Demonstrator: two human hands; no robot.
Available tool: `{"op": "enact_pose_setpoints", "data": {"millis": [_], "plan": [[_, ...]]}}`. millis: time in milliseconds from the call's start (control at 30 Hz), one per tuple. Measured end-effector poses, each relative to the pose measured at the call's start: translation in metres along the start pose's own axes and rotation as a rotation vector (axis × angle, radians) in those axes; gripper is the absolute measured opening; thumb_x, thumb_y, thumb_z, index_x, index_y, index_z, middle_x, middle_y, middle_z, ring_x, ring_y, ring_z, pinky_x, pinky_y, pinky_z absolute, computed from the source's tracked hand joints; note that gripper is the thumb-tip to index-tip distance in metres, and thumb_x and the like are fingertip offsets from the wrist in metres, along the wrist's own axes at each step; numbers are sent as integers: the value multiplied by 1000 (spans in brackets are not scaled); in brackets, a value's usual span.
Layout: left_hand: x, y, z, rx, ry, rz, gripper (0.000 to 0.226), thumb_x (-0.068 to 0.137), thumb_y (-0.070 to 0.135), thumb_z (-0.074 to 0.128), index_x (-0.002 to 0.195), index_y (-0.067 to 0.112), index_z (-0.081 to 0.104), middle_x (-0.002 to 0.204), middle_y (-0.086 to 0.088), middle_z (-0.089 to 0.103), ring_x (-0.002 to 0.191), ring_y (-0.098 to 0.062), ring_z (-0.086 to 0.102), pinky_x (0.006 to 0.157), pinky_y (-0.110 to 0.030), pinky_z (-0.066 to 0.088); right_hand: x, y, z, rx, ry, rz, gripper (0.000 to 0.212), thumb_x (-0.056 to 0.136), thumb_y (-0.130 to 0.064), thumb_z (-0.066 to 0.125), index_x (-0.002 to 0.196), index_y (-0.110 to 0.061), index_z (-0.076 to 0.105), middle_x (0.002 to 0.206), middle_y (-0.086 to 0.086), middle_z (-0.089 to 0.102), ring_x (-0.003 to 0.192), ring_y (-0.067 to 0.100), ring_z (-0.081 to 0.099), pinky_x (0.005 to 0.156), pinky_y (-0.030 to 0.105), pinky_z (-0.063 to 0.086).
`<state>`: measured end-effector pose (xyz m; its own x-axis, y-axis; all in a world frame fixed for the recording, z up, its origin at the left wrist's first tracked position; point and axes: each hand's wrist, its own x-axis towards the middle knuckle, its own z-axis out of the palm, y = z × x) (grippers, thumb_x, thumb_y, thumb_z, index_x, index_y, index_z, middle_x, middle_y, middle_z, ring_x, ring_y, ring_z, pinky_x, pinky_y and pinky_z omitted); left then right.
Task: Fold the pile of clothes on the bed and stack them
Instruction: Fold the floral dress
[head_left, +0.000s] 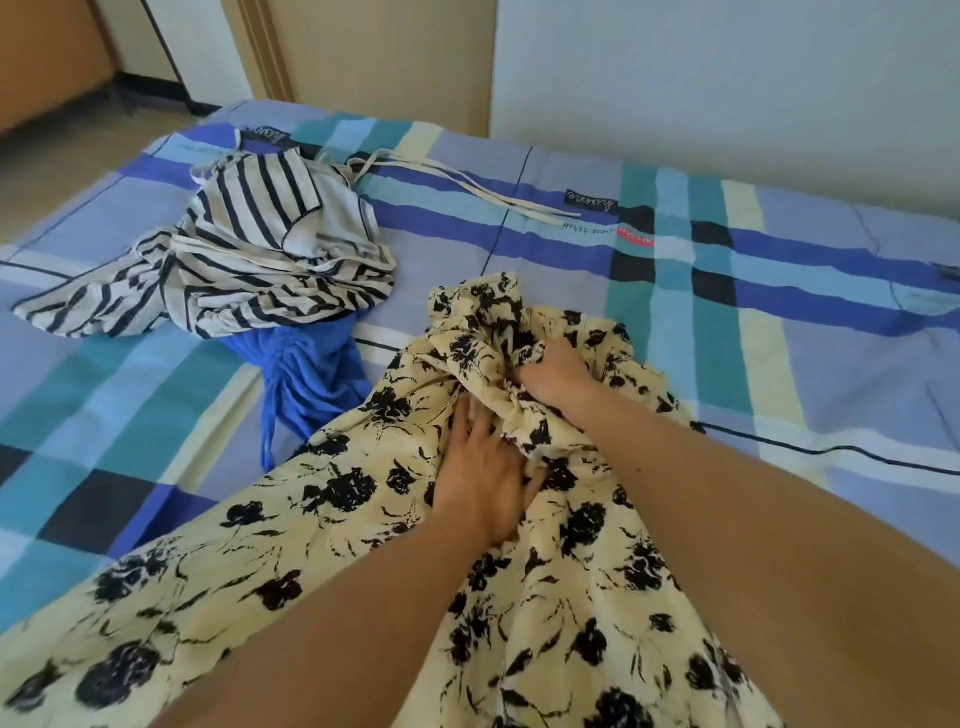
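The floral dress (363, 519) is running off the bottom edge, so its lower end is not showing. The right hand (553, 371) is gripping the bunched cloth, which is swallowing its fingertips, and a fold is covering one edge of the flat left hand (485, 486). The blue garment (306, 374) is lying half hidden, its top under the striped garment (234, 260) and one side under the dress. Both forearms (727, 519) are blurring and leaving the frame below. The bed (779, 312) is being cropped left and right, and the lettering (589, 228) on its sheet is showing too small to read.

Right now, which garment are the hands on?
The yellow floral garment: right hand grips its bunched end, left hand rests on it. The striped top and blue garment lie untouched.
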<state>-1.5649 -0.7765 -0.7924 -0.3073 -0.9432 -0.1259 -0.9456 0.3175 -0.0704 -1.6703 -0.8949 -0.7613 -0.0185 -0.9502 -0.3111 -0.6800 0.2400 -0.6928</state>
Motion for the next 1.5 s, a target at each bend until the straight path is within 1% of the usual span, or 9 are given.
{"op": "enact_pose_setpoints", "data": {"millis": [300,467,600,700,800,933,1100,1233,1500], "plan": [[-165,52,-17,-174,-363,176,90,94,64,-10,144,18,48,164,-17,0,151,-38,-10,115,-49,-23,-185,48,17,-102,-120,141,17,89,-3,58,104,-7,66,96,11,70,79,23,65,66,31,55],[-246,56,-82,-483,-686,196,54,90,52,38,120,12,60,128,-15,60,128,-36,50,109,-48,40,-301,53,2,-219,-295,45,19,86,0,57,85,-18,64,82,-1,65,74,14,59,65,24,50],[-266,26,-162,-712,-141,-96,28,93,33,45,81,16,64,77,-1,68,73,-21,65,71,-39,57,-369,9,-48,-221,-199,-250,35,89,-27,72,123,-27,66,123,-10,66,109,9,60,91,22,49],[-282,3,-224,-740,378,-89,21,92,48,54,91,28,57,88,9,60,85,-15,57,71,-32,47,-426,-30,-93,-300,-185,-475,47,88,-49,69,129,-28,62,125,-16,63,110,5,57,90,12,43],[-297,-6,-271,-872,143,245,74,82,69,56,144,31,42,140,9,46,132,-7,38,109,-33,34,-477,-61,-126,-419,-148,-658,48,88,-51,66,130,-29,61,129,-6,65,116,18,59,98,36,49],[-337,12,-310,-812,-184,418,120,54,99,43,152,30,32,136,23,44,121,-4,48,106,-22,34,-530,-94,-166,-278,-33,-758,35,90,-37,71,123,-27,65,118,-7,69,109,14,64,94,37,53],[-374,27,-332,-838,31,372,20,89,38,72,98,22,66,87,8,75,78,-8,70,73,-27,56,-566,-107,-207,-168,200,-714,38,88,-14,73,125,-17,63,117,-10,62,93,-3,62,74,6,44],[-395,24,-367,-848,292,207,34,102,16,51,68,12,57,49,12,53,44,-1,46,54,-29,33,-583,-115,-225,-236,308,-633,47,94,-40,64,133,-14,57,113,12,66,98,21,62,83,31,48],[-420,5,-436,-1314,490,-95,39,102,18,38,80,26,69,62,18,69,57,6,63,48,-6,42,-593,-120,-243,-499,568,-659,37,100,-35,55,128,-10,58,122,16,56,107,30,55,82,35,45]]}}
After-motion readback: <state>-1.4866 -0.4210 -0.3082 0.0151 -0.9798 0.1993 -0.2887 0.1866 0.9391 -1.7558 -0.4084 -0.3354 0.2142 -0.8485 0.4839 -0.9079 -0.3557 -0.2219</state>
